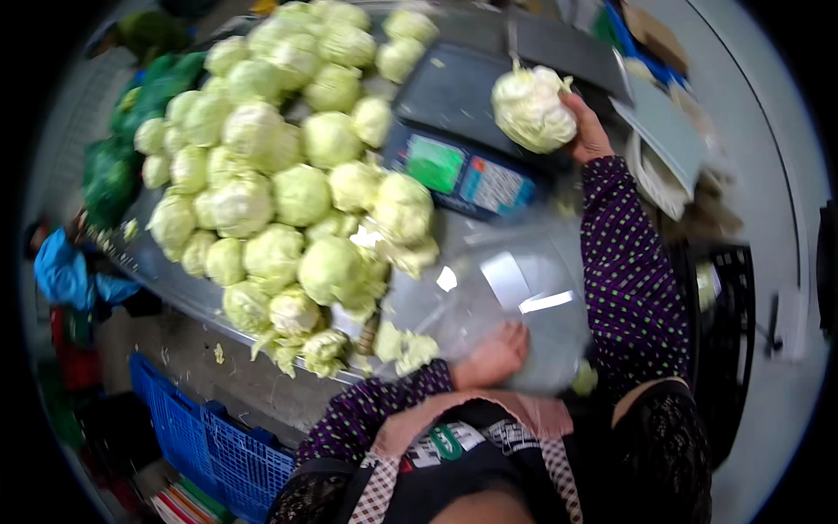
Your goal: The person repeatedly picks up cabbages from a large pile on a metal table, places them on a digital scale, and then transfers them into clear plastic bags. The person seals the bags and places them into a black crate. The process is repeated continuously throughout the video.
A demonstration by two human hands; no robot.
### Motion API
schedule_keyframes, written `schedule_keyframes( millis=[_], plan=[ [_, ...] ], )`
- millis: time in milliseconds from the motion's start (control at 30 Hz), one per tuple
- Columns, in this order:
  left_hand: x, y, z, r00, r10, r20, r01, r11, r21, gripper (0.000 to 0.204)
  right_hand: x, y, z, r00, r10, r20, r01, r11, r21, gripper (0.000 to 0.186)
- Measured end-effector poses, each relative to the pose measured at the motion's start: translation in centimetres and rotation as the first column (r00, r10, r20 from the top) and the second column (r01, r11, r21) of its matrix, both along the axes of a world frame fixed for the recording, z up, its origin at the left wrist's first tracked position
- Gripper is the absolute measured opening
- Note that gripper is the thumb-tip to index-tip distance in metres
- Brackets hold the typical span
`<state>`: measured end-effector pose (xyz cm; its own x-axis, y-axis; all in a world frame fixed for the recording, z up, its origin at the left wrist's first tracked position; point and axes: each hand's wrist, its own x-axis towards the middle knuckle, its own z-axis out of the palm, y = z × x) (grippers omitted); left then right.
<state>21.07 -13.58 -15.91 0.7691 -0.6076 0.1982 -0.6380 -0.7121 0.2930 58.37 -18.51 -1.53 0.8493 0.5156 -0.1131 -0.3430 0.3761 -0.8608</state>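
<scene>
My right hand grips a pale cabbage from its right side, over the dark platform of a digital scale. Whether the cabbage touches the platform I cannot tell. Close to my body, my left hand is closed at the near part of a clear plastic bag, which lies spread on the metal table. Its fingertips are partly hidden. Left of the scale, a large heap of cabbages covers the table. Loose cabbage leaves lie beside my left forearm.
Green mesh sacks stand past the table's left edge. A blue plastic crate sits on the floor at lower left. To the right are a black crate and a light bin. A person in blue is at the far left.
</scene>
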Motion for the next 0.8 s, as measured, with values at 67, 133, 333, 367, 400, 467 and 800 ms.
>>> schedule_keyframes(
  millis=[67, 133, 333, 367, 400, 467, 800],
  plan=[
    [-0.4, -0.2, -4.1, 0.996, 0.079, -0.037, -0.081, 0.995, -0.064, 0.032, -7.9, -2.2, 1.2, 0.959, -0.246, -0.14, 0.259, 0.962, 0.082, 0.06],
    [0.4, 2.3, -0.8, 0.995, 0.055, -0.084, -0.07, 0.98, -0.184, 0.031, -15.7, -7.0, -0.2, 0.915, -0.351, -0.201, 0.366, 0.93, 0.043, 0.068],
    [0.1, 2.3, 1.2, 0.989, -0.145, 0.026, 0.147, 0.968, -0.206, 0.034, -35.3, -20.1, -4.4, 0.873, -0.318, -0.369, 0.477, 0.715, 0.512, 0.087],
    [-0.5, 1.9, 0.9, 0.981, -0.195, 0.014, 0.195, 0.967, -0.163, 0.033, -38.9, -21.5, -4.9, 0.754, -0.48, -0.449, 0.644, 0.675, 0.359, 0.087],
    [-1.1, 1.4, 0.7, 0.97, -0.245, 0.001, 0.243, 0.963, -0.117, 0.032, -42.1, -22.5, -5.7, 0.756, -0.546, -0.361, 0.642, 0.727, 0.246, 0.084],
    [-0.9, 1.1, 0.4, 0.975, -0.223, -0.02, 0.221, 0.973, -0.072, 0.026, -46.8, -22.1, -5.7, 0.689, -0.608, -0.394, 0.72, 0.633, 0.284, 0.088],
    [1.5, 1.5, 5.2, 0.95, 0.077, -0.303, -0.22, 0.853, -0.473, 0.004, -45.7, -15.4, -12.4, 0.695, -0.475, -0.539, 0.681, 0.676, 0.282, 0.093]
  ],
)
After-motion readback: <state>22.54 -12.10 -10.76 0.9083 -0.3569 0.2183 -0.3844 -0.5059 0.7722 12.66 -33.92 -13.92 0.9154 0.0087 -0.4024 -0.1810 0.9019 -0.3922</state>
